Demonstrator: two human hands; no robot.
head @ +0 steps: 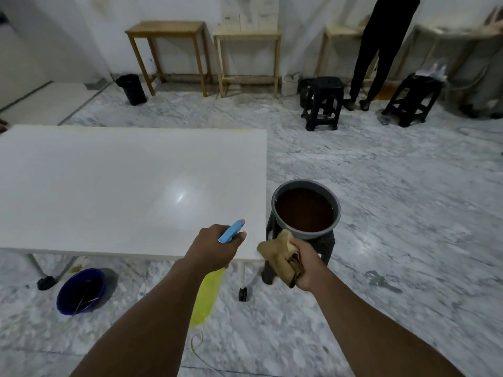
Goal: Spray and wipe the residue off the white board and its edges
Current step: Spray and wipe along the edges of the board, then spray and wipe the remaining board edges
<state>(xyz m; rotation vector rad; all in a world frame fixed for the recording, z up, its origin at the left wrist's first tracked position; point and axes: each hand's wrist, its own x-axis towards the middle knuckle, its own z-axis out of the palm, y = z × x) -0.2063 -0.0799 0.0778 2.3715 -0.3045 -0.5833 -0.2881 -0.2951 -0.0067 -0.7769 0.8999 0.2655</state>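
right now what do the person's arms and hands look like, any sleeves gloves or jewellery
Both are bare. The left hand and right hand wear no gloves, and no watch or bracelet shows at either wrist. The left forearm and right forearm are uncovered down to the frame's bottom edge, so no sleeve is in view. No ring is visible.

Left hand grips spray bottle: yellow body hanging below fist, blue nozzle aimed over near right corner of white board. Right hand clutches crumpled tan cloth just off board's right edge. Grey basin of brown liquid on dark stool beside board. Blue bowl on marble floor beneath the board's near edge.
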